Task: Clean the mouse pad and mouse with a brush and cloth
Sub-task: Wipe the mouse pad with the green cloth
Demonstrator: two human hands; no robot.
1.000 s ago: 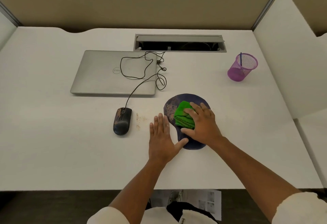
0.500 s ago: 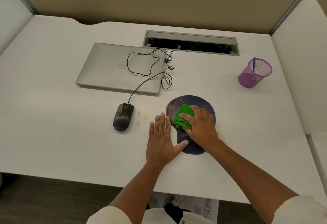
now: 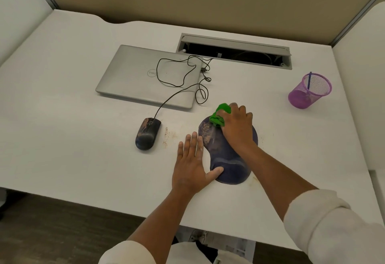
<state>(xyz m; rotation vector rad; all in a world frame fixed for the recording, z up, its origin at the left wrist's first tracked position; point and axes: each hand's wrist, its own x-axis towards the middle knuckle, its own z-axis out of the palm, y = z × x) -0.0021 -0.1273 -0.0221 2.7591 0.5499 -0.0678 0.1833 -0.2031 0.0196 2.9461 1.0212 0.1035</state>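
A dark blue mouse pad (image 3: 225, 159) with a wrist rest lies on the white desk (image 3: 73, 138), smeared with tan dust. My right hand (image 3: 236, 127) grips a bunched green cloth (image 3: 220, 114) at the pad's far edge. My left hand (image 3: 192, 163) lies flat on the desk beside the pad, its thumb pressing on the pad's near left edge. A black wired mouse (image 3: 147, 136), streaked with dust, sits to the left. No brush can be made out.
A closed silver laptop (image 3: 145, 76) lies behind the mouse, with the mouse cable (image 3: 177, 76) looped over it. Tan crumbs (image 3: 167, 135) dot the desk between mouse and pad. A purple mesh cup (image 3: 309, 90) stands at the right. An open cable hatch (image 3: 233, 52) sits at the back.
My right hand has slid the green cloth from the pad's middle to its far edge. The left hand has kept its place. The camera view has shifted.
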